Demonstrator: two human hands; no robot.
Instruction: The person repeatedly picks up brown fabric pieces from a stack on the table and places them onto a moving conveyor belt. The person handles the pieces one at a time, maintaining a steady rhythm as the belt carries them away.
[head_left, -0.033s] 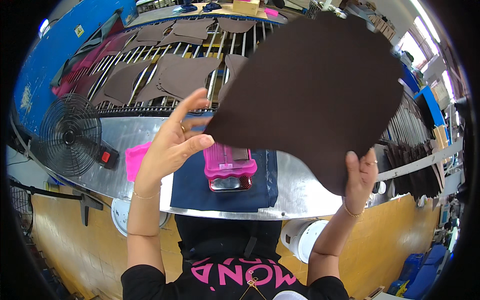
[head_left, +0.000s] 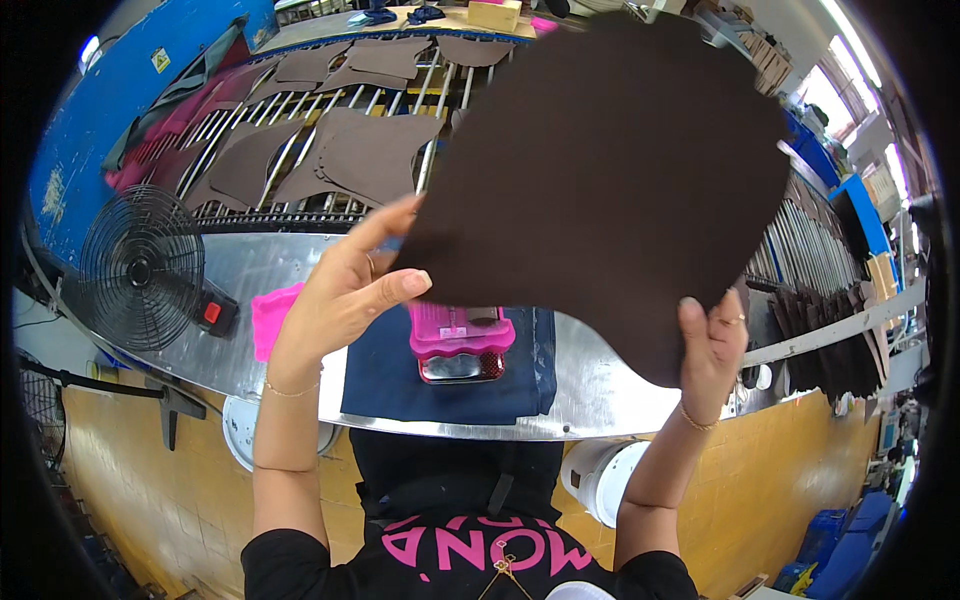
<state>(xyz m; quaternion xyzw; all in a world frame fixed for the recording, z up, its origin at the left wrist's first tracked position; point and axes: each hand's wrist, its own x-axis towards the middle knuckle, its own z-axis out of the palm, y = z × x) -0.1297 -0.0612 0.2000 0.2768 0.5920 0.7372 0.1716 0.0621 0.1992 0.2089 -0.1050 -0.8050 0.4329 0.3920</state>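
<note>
A large dark brown cut piece (head_left: 610,190), flat and leather-like with curved edges, is held up in front of me over the table. My right hand (head_left: 713,335) grips its lower right tab, thumb on the near face and fingers behind. At the left corner, my left hand (head_left: 350,285) has its thumb in front of the piece and its fingers partly hidden behind it. Below the piece, a pink plastic tray (head_left: 460,335) rests above a shiny red-and-silver tin (head_left: 463,368) on a folded dark blue cloth (head_left: 385,385).
A metal table (head_left: 590,400) spans before me, with a black fan (head_left: 140,270) and a pink item (head_left: 273,322) at left. Beyond it, a rack of metal rods (head_left: 430,165) carries several brown cut pieces (head_left: 375,150). White buckets (head_left: 620,475) stand below; more dark pieces (head_left: 825,335) hang at right.
The brown piece has shifted a little to the left and toward my left hand, so its left corner now lies between that thumb and fingers. My right hand moved slightly left with it.
</note>
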